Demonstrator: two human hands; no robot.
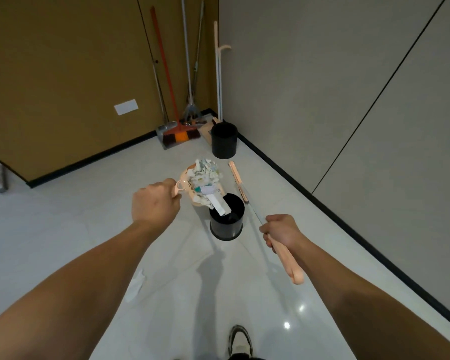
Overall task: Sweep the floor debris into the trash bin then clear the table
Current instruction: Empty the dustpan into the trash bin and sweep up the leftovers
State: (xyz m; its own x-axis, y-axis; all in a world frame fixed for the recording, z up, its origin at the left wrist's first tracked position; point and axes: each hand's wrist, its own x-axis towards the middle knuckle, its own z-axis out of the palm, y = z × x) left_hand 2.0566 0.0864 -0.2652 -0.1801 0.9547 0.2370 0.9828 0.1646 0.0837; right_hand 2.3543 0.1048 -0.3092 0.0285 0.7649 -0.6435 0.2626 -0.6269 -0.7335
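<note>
1. Here, the left hand gripped the peach plastic dustpan, its crumpled paper debris sliding into the black cylindrical trash bin.
2. The right hand clasped the peach-handled broom.
3. Tilting slowly over the rim would likely prevent spills.

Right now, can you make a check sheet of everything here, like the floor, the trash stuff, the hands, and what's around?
Surface: glossy pale tiled floor, one white scrap lying on it.
Job's things: pink dustpan heaped with paper debris, tipped over the near black trash bin; a strip is sliding in.
Clutter: second black bin by the corner.
Hands: left hand grips the dustpan handle; right hand grips a pink broom.
Cables: nothing seen.
Surroundings: spare brooms and mops leaning in the corner; shoe at the bottom.
</note>
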